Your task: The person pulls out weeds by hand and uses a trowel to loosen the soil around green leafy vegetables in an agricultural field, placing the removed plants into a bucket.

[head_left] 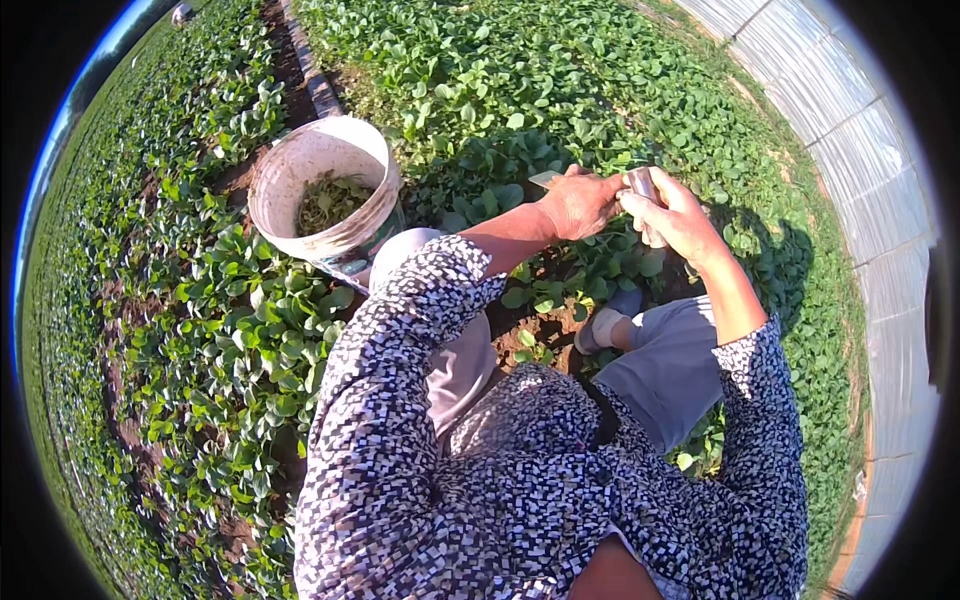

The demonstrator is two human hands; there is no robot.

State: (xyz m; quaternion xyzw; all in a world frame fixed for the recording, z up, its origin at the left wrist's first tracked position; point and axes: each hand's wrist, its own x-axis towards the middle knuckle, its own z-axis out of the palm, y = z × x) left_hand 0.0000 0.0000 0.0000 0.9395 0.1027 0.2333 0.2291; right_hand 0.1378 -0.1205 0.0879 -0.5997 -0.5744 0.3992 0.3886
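My left hand (pixel 580 205) is closed, its fingertips meeting those of my right hand above the leafy green plants. A thin, pale flat piece (pixel 545 179) shows beside its knuckles; whether the hand grips it I cannot tell. My right hand (pixel 677 222) is curled around a short grey-brown cylinder (pixel 640 183), which stands up between thumb and fingers. Whether the cylinder and the flat piece are one object is hidden by the hands. To the left of my left forearm stands a dirty white bucket (pixel 280 190), with some picked greens (pixel 332 203) at its bottom.
Rows of low leafy plants (pixel 500 60) surround me, with bare soil (pixel 545 335) between my feet. A narrow raised strip (pixel 312 75) runs away behind the bucket. Translucent plastic sheeting (pixel 850 110) curves along the right side. My bent knees flank the soil patch.
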